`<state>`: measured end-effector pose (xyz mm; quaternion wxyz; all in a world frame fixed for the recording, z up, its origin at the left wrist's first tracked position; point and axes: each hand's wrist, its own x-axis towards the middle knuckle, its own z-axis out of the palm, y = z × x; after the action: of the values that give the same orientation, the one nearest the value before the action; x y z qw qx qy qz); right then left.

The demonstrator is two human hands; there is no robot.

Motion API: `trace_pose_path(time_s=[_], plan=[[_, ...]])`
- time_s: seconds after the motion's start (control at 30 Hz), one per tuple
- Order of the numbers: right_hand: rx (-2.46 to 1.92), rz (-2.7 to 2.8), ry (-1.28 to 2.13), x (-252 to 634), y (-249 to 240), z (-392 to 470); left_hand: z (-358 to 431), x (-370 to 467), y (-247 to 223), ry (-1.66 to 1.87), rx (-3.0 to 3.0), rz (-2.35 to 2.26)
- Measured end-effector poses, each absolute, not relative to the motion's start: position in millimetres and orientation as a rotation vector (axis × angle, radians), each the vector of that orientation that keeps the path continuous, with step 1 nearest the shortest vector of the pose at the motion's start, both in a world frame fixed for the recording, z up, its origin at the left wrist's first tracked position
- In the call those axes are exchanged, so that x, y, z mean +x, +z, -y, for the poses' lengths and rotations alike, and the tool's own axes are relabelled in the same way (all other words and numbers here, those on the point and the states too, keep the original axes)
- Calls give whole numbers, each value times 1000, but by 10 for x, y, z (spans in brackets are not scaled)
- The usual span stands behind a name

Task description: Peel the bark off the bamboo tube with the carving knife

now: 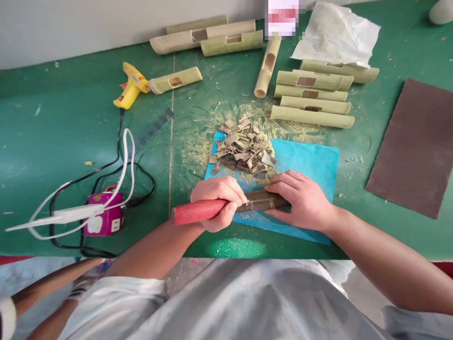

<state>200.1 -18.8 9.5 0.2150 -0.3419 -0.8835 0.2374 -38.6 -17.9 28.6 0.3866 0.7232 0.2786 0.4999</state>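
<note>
My left hand (217, 203) is wrapped around a tool with a thick red handle (198, 211); the tool's working end is hidden by the fingers and cannot be made out. A brownish length of bamboo (261, 200) lies under and beside the left fingertips. On its right end, my right hand (304, 200) holds it down, fingers over the top and thumb along the near side. Beneath both lies a blue sheet (307, 163). Just beyond my hands, a heap of bamboo chips (244, 146) rests partly on that sheet, with pale sawdust around it.
Cut bamboo tubes with square openings (311, 97) are grouped at the back right, more (231, 45) at the wall. A yellow glue gun (130, 87), tangled cables and a purple power block (102, 215) lie left. A brown sheet (412, 148) lies right.
</note>
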Motion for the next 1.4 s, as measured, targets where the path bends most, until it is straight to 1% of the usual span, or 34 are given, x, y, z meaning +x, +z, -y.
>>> trace_pose_path(time_s=[0.17, 0.63, 0.83, 1.0, 1.13, 1.3, 1.4], plan=[[-942, 2439, 648, 1999, 92, 186, 185, -383, 286, 1255, 1891, -703], [-918, 2432, 627, 2002, 92, 182, 216, -426, 116, 1377, 1695, -703], [-928, 2423, 610, 1999, 82, 182, 205, -417, 119, 1349, 1760, -707], [-913, 2421, 605, 1997, 87, 180, 210, -421, 103, 1406, 1707, -695], [-921, 2425, 623, 2001, 91, 176, 206, -421, 127, 1332, 1770, -709], [-907, 2421, 613, 2004, 79, 174, 190, -419, 132, 1396, 1749, -721], [-911, 2417, 609, 2001, 78, 176, 182, -413, 175, 1341, 1799, -713]])
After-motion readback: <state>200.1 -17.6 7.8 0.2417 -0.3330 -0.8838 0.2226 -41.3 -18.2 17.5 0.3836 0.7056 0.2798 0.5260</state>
